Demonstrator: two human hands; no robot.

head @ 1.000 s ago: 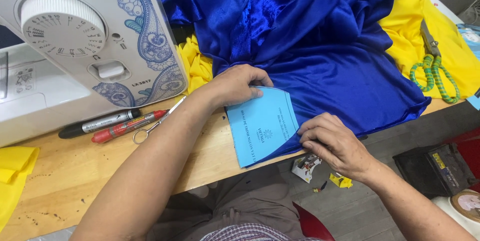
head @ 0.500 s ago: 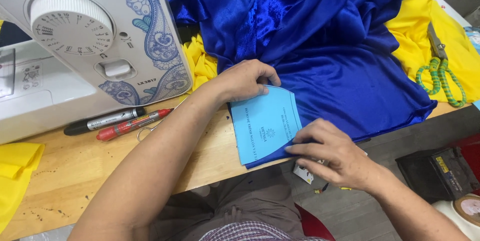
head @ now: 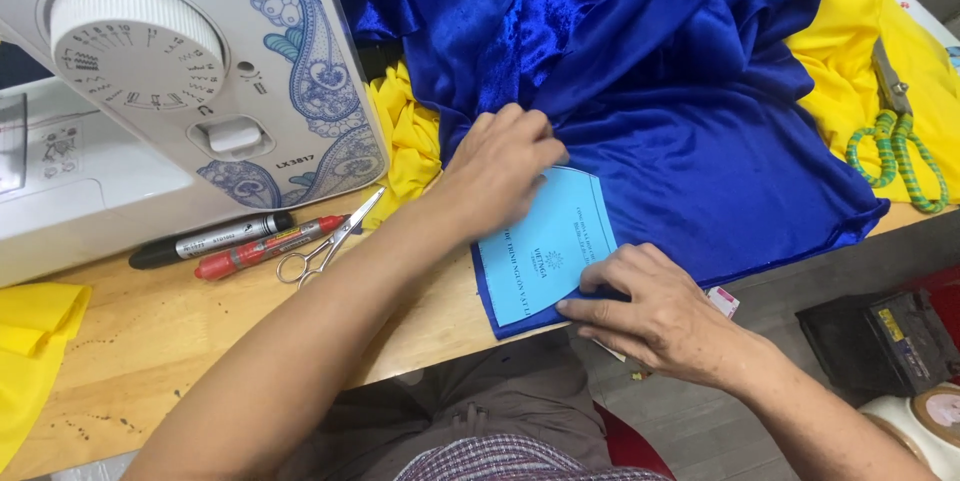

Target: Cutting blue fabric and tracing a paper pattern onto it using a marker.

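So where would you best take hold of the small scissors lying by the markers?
By the looped handles. The small scissors lie flat on the wooden table, loops toward the person and the pointed blades angled up toward the sewing machine. Coming from the table's near edge probably suits best: it meets the loops first and avoids the tips. The red marker lies close beside them.

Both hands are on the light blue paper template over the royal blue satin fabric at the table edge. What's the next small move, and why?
Probably slide the left hand flat down onto the light blue paper template to pin it. That hand sits at the template's top edge, partly on the royal blue satin fabric, while the right hand presses the lower corner where the fabric edge wraps just past the wooden table edge, so the piece looks free to shift.
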